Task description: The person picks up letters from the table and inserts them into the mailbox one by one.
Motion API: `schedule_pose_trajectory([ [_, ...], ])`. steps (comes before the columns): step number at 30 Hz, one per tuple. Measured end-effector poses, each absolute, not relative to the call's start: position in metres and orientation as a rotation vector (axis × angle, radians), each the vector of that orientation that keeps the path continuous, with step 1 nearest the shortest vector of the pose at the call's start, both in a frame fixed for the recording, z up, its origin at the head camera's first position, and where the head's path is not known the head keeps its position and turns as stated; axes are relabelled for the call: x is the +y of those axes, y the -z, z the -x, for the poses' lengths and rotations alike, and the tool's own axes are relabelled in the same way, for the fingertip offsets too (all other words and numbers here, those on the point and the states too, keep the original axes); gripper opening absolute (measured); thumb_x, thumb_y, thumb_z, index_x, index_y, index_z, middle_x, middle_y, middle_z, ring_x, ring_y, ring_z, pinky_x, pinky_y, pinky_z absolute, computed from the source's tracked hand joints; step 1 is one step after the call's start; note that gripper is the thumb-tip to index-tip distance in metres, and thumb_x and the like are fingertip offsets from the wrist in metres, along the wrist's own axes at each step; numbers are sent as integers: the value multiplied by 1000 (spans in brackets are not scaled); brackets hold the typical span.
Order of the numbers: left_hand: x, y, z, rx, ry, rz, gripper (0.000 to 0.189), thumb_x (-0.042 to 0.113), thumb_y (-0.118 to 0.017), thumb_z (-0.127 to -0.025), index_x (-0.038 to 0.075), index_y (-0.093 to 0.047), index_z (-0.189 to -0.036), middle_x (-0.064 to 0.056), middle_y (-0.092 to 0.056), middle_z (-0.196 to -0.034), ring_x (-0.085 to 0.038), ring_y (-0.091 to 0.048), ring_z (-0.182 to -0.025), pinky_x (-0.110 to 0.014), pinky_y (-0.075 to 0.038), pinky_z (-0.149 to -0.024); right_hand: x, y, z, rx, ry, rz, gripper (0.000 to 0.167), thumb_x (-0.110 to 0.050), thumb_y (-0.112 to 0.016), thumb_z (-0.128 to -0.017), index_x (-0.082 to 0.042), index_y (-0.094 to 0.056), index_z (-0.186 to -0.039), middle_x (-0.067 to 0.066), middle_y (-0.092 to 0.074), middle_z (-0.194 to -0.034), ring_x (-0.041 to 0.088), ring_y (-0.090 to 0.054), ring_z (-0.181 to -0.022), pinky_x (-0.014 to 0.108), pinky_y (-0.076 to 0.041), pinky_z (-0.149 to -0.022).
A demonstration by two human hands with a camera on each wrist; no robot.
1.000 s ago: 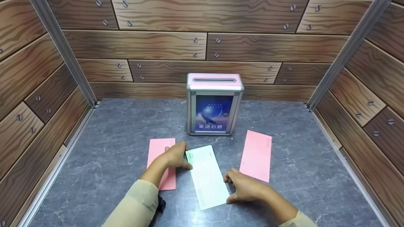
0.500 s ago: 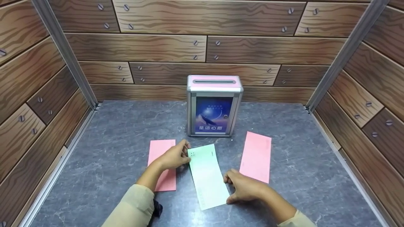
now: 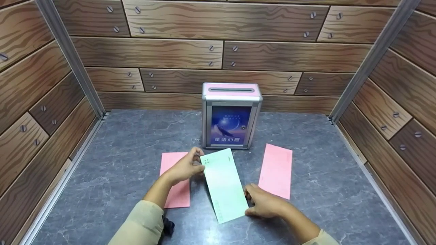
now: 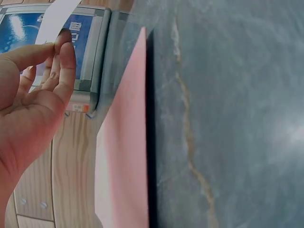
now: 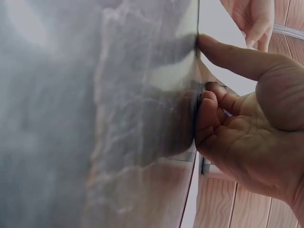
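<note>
Two hands attend one green envelope (image 3: 224, 185), just in front of the slotted box (image 3: 231, 98). The left hand (image 3: 182, 168) pinches its far left edge, fingers nearly closed; the right hand (image 3: 267, 203) touches the near right edge, fingers partly curled, grip indeterminable. Apparent step: picking up; the next move likely requires a firm right-hand hold. Long axis runs fore-and-aft, far end angled slightly left.

A slotted box (image 3: 231, 126) stands on the table (image 3: 119, 146), in front of the back wall (image 3: 187, 22). Before the box, the middle envelope (image 3: 224, 185) sits between the left hand (image 3: 184, 166), at its far left corner, and the right hand (image 3: 264, 201), near its close right corner. The left envelope (image 3: 177, 197) lies partly beneath the left hand; the right envelope (image 3: 276, 170) lies just beyond the right hand.
</note>
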State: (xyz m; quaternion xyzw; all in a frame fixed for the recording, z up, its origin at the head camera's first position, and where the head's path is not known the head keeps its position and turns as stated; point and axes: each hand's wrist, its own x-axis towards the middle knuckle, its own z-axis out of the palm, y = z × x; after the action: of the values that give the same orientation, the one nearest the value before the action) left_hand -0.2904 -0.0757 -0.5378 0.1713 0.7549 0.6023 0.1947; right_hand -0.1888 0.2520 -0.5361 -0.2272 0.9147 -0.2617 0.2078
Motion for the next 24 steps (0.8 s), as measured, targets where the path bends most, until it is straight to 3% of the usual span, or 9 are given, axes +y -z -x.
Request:
schedule_pose_trajectory([
  [4, -76, 534, 290, 2075, -1755, -462, 37, 0, -62, -103, 10, -42, -133, -12, -63, -114, -22, -70, -95, -48, -64, -95, 256, 538, 192, 2515, 839, 668, 23, -19, -79, -98, -13, -58, -106, -1, -57, -99, 8, -53, -85, 25, -45, -73],
  [9, -72, 524, 284, 2098, -1797, -438, 40, 3, -61, -103, 13, -42, -136, -10, -59, -111, -22, -69, -93, -54, -63, -97, 257, 536, 195, 2493, 922, 668, 16, -17, -75, -99, -13, -60, -101, -4, -61, -88, 5, -54, -76, 23, -44, -67],
  [13, -64, 512, 279, 2166, -1816, -439, 34, 6, -60, -105, 15, -46, -135, -11, -61, -114, -20, -69, -91, -56, -63, -96, 260, 533, 197, 2474, 963, 680, 14, -16, -74, -100, -12, -61, -103, -4, -64, -89, 3, -56, -78, 22, -46, -69],
  [17, -57, 501, 277, 2203, -1842, -430, 26, 11, -58, -110, 17, -48, -133, -9, -59, -112, -19, -66, -88, -50, -63, -91, 264, 529, 198, 2429, 1026, 669, 13, -16, -72, -103, -12, -62, -109, -3, -68, -93, 3, -58, -79, 21, -48, -71],
  [24, -48, 486, 277, 2242, -1905, -426, 21, 12, -57, -111, 16, -50, -131, -8, -61, -107, -20, -65, -84, -36, -58, -78, 265, 520, 197, 2304, 1195, 706, 18, -8, -69, -104, -3, -61, -119, 13, -75, -103, 5, -62, -87, 21, -51, -74],
])
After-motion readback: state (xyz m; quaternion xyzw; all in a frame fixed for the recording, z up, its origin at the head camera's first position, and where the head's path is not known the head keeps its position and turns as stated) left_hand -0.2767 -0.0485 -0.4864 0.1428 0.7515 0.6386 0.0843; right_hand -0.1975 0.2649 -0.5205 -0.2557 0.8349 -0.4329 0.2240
